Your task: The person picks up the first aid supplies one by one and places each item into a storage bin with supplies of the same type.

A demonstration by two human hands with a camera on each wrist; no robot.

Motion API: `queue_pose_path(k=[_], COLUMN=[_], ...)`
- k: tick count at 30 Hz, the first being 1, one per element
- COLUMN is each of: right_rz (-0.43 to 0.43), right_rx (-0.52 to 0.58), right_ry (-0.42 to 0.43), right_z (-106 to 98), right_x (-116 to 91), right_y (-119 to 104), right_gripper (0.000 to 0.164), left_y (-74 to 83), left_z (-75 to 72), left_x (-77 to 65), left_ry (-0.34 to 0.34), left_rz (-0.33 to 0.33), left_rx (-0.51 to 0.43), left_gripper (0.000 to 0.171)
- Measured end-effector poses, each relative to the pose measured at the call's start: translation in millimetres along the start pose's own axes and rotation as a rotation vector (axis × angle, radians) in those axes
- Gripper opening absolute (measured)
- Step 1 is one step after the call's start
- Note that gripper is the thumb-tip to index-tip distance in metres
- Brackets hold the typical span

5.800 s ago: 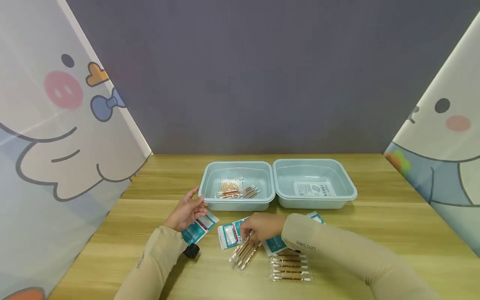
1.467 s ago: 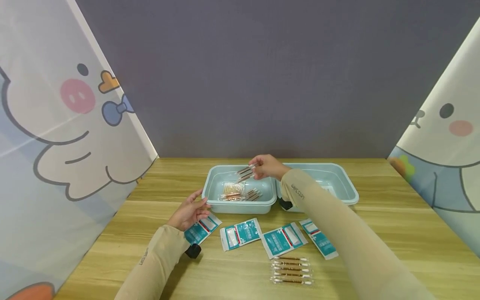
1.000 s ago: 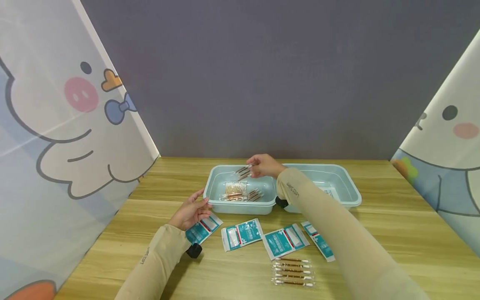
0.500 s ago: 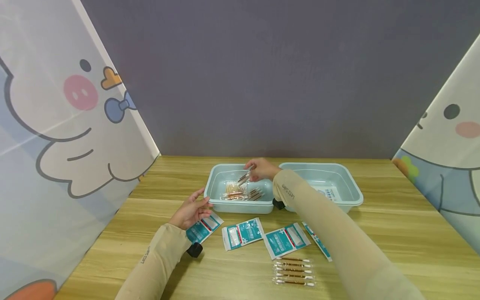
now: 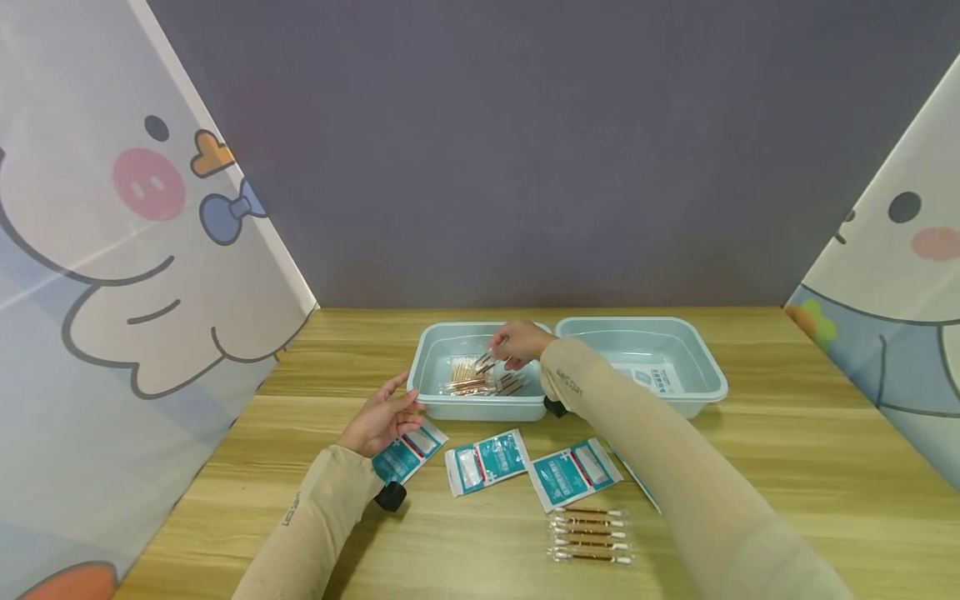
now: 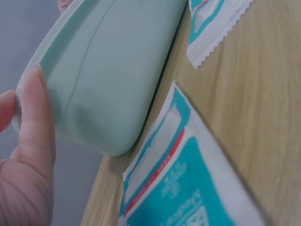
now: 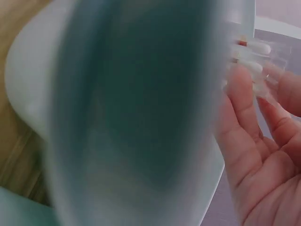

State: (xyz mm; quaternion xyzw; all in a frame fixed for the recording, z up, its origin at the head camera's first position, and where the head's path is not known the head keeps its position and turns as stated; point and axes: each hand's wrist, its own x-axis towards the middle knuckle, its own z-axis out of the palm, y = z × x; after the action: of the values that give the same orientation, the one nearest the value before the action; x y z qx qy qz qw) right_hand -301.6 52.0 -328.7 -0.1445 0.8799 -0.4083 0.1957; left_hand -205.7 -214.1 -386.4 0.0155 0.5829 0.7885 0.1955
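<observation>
My right hand (image 5: 521, 342) pinches a clear-wrapped strip of cotton swabs (image 5: 484, 362), with brown sticks and white tips, low inside the left pale-blue tub (image 5: 480, 408). In the right wrist view, thumb and fingers grip the wrap's end beside the white swab tips (image 7: 258, 48). Beneath lie more wrapped swabs (image 5: 468, 387) and a pack of pale wooden-stick swabs (image 5: 462, 367). My left hand (image 5: 380, 421) holds this tub's front left corner; the left wrist view shows a finger on the outer wall and another at the rim. Part of the right strip is hidden by my fingers.
The right tub (image 5: 693, 404) holds a white printed packet (image 5: 656, 377). Teal-and-white packets (image 5: 487, 461) lie in a row before the tubs, one partly under my right forearm. Another wrapped swab strip (image 5: 590, 535) lies nearer on the wooden table (image 5: 465, 550).
My right hand has taken a swab strip from the table, carried it over the left tub and lowered it inside. My left hand has stayed at the tub's corner.
</observation>
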Motion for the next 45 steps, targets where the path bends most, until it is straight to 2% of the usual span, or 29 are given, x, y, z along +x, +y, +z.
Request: queue_pose_path(k=[9, 16, 19, 21, 27, 34, 37, 38, 41, 44, 45], right_rz=[0.048, 0.051, 0.07, 0.071, 0.054, 0.003, -0.02, -0.023, -0.039, -0.046, -0.053], right_rx=[-0.057, -0.224, -0.273, -0.279, -0.213, -0.21, -0.215, -0.221, -0.261, -0.282, -0.279], right_ry=[0.071, 0.166, 0.194, 0.193, 0.136, 0.01, -0.054, -0.073, -0.127, -0.173, -0.192], right_z=[-0.8, -9.2, -14.2, -18.3, -39.4, -62.8, -64.8, -64.4, -62.0, -57.0, -54.6], right_x=[-5.1, -6.4, -8.2, -11.3, -37.8, -74.1, -89.7, -95.4, -114.7, -133.8, -139.5], right_y=[3.5, 2.0, -0.7, -2.2, -4.1, 4.3, 6.7, 6.8, 6.7, 7.5, 8.4], right_gripper=[0.026, 0.018, 0.015, 0.018, 0.036, 0.037, 0.035, 0.035, 0.034, 0.032, 0.031], left_y=[1.2, 0.8, 0.8, 1.2, 1.7, -2.0, -3.5, -3.7, -4.5, -3.8, -3.8], left_z=[0.3, -0.7, -1.8, -2.5, -1.4, -3.6, -5.5, -6.0, -6.6, -5.2, -5.2], left_x=[2.0, 0.4, 0.2, -0.2, -1.1, -1.2, -2.8, -3.2, -2.1, -0.5, -0.3], left_ry=[0.003, 0.013, 0.017, 0.017, 0.007, 0.02, -0.026, -0.06, -0.098, -0.064, -0.033], left_rz=[-0.002, -0.006, -0.001, 0.004, 0.004, 0.009, 0.065, 0.088, 0.113, 0.07, 0.042], left_rx=[0.006, 0.016, 0.017, 0.017, 0.038, 0.036, 0.013, -0.012, -0.016, 0.008, 0.034], left_gripper=[0.064, 0.063, 0.062, 0.062, 0.063, 0.068, 0.082, 0.086, 0.092, 0.08, 0.077])
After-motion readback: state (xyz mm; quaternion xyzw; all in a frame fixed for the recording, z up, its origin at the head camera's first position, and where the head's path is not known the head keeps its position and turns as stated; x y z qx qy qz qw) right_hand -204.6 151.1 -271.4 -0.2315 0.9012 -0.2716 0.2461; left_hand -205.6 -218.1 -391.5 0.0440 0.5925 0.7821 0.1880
